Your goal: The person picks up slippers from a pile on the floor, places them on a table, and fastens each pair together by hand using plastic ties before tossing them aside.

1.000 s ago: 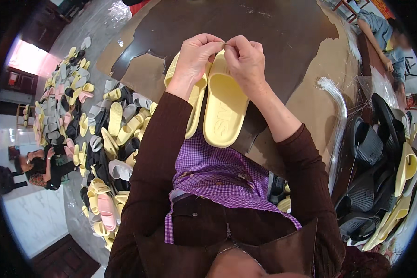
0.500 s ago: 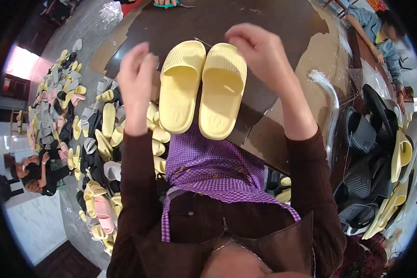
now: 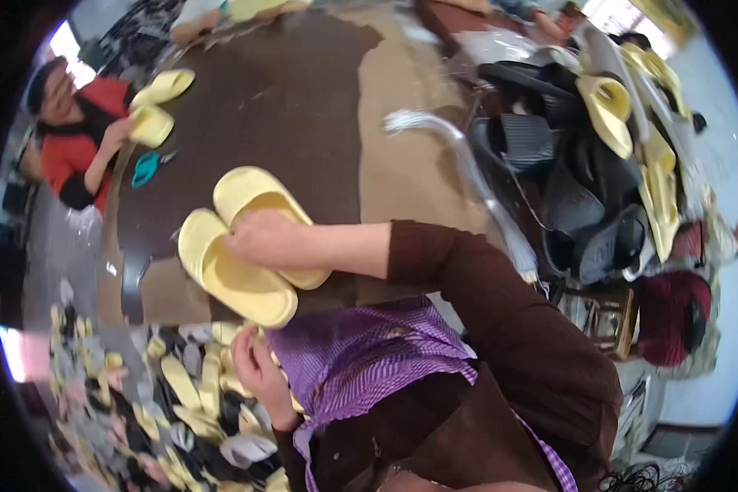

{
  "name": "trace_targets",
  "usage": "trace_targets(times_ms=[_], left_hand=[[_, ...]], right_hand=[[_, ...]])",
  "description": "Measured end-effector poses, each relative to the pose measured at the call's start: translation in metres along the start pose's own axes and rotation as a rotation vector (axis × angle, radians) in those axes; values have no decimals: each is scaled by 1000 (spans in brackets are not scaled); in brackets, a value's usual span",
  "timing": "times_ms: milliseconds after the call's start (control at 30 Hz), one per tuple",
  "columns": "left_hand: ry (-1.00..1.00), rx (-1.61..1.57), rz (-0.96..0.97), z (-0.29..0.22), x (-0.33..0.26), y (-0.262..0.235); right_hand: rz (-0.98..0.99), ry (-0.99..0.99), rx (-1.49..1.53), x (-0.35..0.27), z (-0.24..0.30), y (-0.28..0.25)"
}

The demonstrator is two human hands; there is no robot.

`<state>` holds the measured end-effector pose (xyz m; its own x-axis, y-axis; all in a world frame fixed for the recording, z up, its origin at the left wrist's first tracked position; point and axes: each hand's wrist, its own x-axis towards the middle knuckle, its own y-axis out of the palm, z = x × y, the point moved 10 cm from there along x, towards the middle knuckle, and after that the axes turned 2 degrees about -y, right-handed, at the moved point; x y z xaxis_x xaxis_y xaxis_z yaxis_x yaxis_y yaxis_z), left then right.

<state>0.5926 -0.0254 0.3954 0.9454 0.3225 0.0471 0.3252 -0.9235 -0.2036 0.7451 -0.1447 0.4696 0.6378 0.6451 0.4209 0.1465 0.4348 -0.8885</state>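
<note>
A pair of yellow slide slippers (image 3: 258, 299) lies side by side near the table's front edge, tilted with the toes to the far left. My right hand (image 3: 266, 239) reaches across from the right and is closed on the pair where the two slippers meet. Its fingertips are partly hidden and slightly blurred. Below the slippers' heels, off the table edge, my left hand (image 3: 261, 366) hangs with fingers loosely bent and apart, holding nothing. A purple checked apron (image 3: 361, 353) covers my lap beside it.
Teal-handled scissors (image 3: 146, 169) lie at the table's left, near a co-worker (image 3: 78, 135) holding yellow slippers. Bundled clear strands (image 3: 476, 176) cross cardboard (image 3: 406, 107) on the right. Black slippers (image 3: 582, 184) are heaped beyond. Many mixed slippers (image 3: 180, 381) cover the floor at lower left.
My view has turned, so the table and right-hand heap appear shifted left. My right hand has come down onto the slippers; my left hand has dropped below them. The slippers now lie more slanted.
</note>
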Motion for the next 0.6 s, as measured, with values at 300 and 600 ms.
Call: trace_targets(times_ms=[300,600], left_hand=[[18,-69,18,7,-4,3],[-104,-11,-43,19,-13,-15]], right_hand=[[-40,628,387,-22,-111,-64],[-460,785,-88,-97,-326,-306]])
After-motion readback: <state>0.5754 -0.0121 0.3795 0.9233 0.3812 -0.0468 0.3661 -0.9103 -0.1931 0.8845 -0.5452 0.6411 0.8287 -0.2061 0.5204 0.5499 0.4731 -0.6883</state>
